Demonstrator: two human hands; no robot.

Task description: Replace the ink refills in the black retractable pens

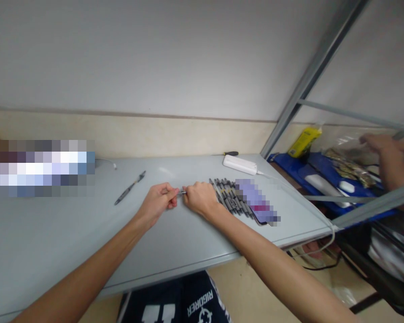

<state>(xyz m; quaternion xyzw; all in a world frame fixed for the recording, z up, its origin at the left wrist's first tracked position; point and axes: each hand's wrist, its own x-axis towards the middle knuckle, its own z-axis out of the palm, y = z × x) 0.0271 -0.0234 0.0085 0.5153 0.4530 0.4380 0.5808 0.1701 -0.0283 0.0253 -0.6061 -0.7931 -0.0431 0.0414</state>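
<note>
Both my hands meet over the middle of the table, closed on a slim pen [181,194]. My left hand [160,199] pinches one end, and my right hand [199,197] wraps round the other. Most of the pen is hidden in the fingers; a short grey, shiny stretch shows between them. Left of my hands, a single grey and black pen [130,188] lies aslant on the table. Just right of my right hand is a row of several similar pens [231,197], side by side, partly covered by my wrist.
A blurred-out phone [257,202] lies against the pen row on the grey table [155,255]. Behind are a white power strip [239,164] with a cable and a screwdriver [231,153]. Metal bars [299,103] stand right; beyond them, another person's arm [387,157] is above a blue surface.
</note>
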